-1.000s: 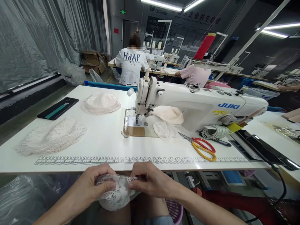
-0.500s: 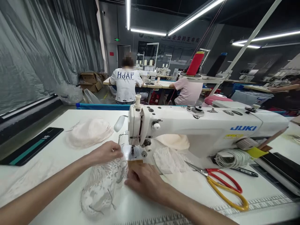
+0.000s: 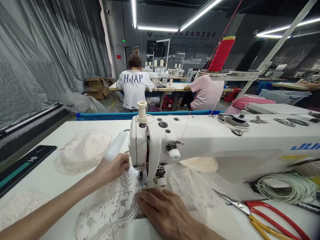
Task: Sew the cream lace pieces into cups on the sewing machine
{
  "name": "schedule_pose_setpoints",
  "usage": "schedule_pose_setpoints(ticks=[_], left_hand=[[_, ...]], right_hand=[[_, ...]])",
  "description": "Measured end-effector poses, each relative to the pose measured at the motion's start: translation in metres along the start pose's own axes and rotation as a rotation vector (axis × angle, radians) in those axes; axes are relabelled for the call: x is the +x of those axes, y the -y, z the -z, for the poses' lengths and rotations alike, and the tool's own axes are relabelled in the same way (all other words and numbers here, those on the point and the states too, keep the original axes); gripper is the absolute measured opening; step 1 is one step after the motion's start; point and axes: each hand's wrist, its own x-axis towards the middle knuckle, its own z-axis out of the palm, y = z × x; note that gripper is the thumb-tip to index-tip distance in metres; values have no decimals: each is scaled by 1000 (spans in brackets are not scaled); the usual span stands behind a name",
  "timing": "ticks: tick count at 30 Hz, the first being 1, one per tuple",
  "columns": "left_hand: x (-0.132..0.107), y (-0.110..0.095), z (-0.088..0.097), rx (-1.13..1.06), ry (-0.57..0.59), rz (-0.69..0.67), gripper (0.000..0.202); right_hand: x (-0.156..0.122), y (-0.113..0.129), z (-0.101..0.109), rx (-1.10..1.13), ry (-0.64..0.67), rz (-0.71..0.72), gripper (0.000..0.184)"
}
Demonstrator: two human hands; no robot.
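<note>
A white lace piece (image 3: 110,206) lies on the white table (image 3: 50,173) under the head of a white JUKI sewing machine (image 3: 225,140). My left hand (image 3: 112,168) rests on the lace just left of the needle and presser foot (image 3: 142,178), fingers curled onto the fabric. My right hand (image 3: 165,211) lies flat on the lace edge in front of the foot, fingers stretched toward it.
A stack of pale cups (image 3: 83,151) sits to the left, a dark phone (image 3: 22,165) beyond it. More lace (image 3: 192,190) lies right of the needle, then red-and-yellow scissors (image 3: 265,216) and a coil of white cord (image 3: 287,186). Two people sit at tables behind.
My hands carried the lace piece up from my lap onto the table and slid it under the presser foot. My head has moved closer to the machine.
</note>
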Motion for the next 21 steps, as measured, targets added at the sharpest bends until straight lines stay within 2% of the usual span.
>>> schedule_pose_setpoints(ticks=[2, 4, 7, 9, 13, 16, 21], left_hand=[[-11, -5, -8, 54, -82, -12, 12], [-28, -12, -22, 146, -133, -88, 18], [-55, -21, -42, 378, -151, -409, 27], [-65, -24, -50, 482, -174, -499, 26], [-68, -19, -54, 569, -249, -515, 23], [-67, -15, -57, 583, -267, -515, 29], [-72, -16, -61, 594, -274, -488, 24]], right_hand=[[1, 1, 0, -9, -25, 6, 26], [2, 1, 1, -6, -22, 4, 24], [2, -1, 6, 54, 15, -14, 24], [0, -5, 12, 132, 50, -43, 26], [-5, -13, 23, 184, 102, -98, 30], [-5, -12, 26, 147, 118, -55, 23], [-4, -8, 24, 78, 116, -14, 18]])
